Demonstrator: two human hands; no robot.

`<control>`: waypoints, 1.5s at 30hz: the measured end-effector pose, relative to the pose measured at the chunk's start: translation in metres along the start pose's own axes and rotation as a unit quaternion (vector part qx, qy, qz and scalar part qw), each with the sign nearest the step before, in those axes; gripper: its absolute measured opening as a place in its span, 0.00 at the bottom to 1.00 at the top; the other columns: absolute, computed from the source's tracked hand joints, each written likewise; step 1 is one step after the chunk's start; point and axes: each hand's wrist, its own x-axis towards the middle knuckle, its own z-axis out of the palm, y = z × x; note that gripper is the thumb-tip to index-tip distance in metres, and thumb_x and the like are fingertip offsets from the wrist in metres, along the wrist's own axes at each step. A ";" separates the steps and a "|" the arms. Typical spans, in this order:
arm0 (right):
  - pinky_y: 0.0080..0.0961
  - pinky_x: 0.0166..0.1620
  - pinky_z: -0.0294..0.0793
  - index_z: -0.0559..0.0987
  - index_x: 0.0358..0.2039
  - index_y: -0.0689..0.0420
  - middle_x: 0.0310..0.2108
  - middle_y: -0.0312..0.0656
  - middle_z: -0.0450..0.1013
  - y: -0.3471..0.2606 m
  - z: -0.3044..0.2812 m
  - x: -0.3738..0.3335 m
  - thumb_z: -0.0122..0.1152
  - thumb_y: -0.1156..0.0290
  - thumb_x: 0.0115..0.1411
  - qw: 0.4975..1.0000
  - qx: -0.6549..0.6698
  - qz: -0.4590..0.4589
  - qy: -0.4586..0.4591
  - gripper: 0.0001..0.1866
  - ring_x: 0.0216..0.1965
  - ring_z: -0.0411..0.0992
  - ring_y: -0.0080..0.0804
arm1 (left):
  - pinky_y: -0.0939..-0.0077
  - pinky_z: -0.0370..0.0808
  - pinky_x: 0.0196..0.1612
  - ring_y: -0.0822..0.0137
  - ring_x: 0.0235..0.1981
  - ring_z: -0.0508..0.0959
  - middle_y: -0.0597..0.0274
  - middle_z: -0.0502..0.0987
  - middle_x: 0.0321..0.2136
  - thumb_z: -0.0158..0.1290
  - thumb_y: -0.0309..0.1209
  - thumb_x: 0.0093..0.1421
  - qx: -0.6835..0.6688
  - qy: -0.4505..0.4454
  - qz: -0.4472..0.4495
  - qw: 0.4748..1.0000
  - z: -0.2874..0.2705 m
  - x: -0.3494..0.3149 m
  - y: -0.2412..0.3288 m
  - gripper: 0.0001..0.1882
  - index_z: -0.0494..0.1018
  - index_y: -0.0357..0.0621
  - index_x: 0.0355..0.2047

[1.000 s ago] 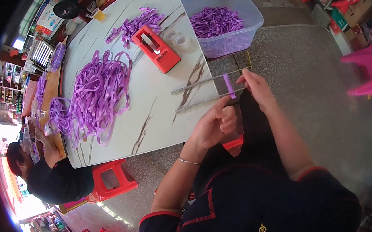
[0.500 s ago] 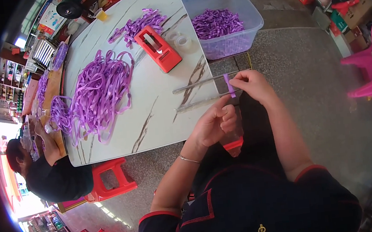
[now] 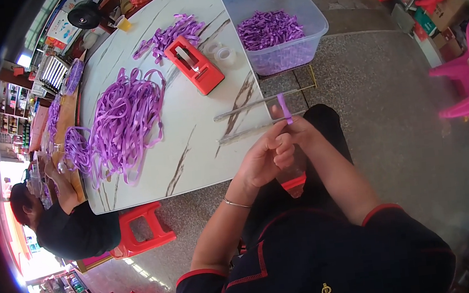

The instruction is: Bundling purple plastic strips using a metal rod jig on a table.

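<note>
A narrow purple ribbon spans two thin straight rods that reach past the table's right edge. Its middle looks gathered in. At the ribbon's near end, my left hand is closed, with thumb and index finger pinched there and the other fingers curled. My right hand has come up against the left hand's fingertips, beside the same ribbon end. Most of its fingers are hidden behind the ribbon and my left hand, and a blurred fingertip shows just left of the ribbon.
On the marbled table lie a big heap of purple ribbons, a smaller pile, a red tape dispenser and tape rolls. A clear bin holds many purple pieces. A person sits at left.
My right hand has moved down and left from the ribbon's upper part to its near end, meeting my left hand. The ribbon tilts slightly more. The view has shifted a little.
</note>
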 end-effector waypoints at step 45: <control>0.17 0.33 0.69 0.76 0.40 0.58 0.27 0.38 0.75 -0.024 0.192 -0.132 0.62 0.77 0.48 0.596 -0.705 -0.351 0.153 0.16 0.29 0.72 0.19 | 0.83 0.72 0.36 0.75 0.31 0.75 0.62 0.75 0.29 0.53 0.18 0.54 0.531 0.034 0.272 0.802 0.057 -0.022 0.016 0.10 0.72 0.34 0.38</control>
